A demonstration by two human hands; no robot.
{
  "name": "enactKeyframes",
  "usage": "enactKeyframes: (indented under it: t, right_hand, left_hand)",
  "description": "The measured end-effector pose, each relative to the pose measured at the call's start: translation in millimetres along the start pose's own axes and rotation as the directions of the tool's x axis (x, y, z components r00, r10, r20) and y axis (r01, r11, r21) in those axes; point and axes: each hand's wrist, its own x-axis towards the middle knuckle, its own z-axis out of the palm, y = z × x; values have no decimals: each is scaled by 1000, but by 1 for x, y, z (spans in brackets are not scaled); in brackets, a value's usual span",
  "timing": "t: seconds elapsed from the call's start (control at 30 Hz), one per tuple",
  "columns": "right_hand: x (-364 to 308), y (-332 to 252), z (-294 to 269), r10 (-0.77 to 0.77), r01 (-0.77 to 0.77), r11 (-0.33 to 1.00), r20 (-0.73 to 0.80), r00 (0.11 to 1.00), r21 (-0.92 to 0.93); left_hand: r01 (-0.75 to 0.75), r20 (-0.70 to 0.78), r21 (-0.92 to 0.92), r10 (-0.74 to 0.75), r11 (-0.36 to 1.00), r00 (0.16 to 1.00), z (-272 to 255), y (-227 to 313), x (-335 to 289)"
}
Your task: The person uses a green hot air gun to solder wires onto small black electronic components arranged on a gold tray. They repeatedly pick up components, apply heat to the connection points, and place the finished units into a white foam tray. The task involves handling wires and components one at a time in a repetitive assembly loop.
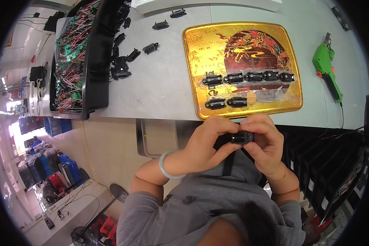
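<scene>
Black housing (239, 138) is what this person is busy with, held over the lap just off the near edge of the desk (160, 90). From the left, I see a black crate (97, 61) heaped with green boards and red wires (71, 53), then loose black pieces (121, 70) scattered beside it. The left hand (203, 143) pinches one end of the housing between thumb and fingers. Behind it lies a gold tray (205, 45) bearing a row of five similar pieces and a shorter row of two. The right hand (268, 141) grips the housing's other end. Farthest right rests a green glue gun (327, 67), untouched. My guess is they're pressing or aligning parts; next calls for a firm, even squeeze, then probably setting it beside those two.
</scene>
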Motion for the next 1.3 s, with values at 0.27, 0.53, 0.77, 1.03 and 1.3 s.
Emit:
enactKeyframes:
  t: [0.27,0.53,0.77,1.03,1.3]
  right_hand:
    - [21,-7,-32,-61,10,993,-425,903,-121]
    - [40,-6,-43,-178,60,644,-74,981,-763]
    - [44,-6,-43,-175,61,621,-63,983,-782]
    - [44,-10,-41,-134,20,541,-63,989,-841]
    - [19,-17,-39,-349,25,557,-207,914,-830]
  left_hand:
    - [-111,-64,886,356,451,932,-2,10,49]
    - [-143,-95,854,420,500,902,-6,-6,50]
    - [-99,-118,867,395,488,911,0,-3,51]
    - [-79,-74,896,323,436,943,-4,7,49]
    - [189,-198,980,503,69,841,-96,13,71]
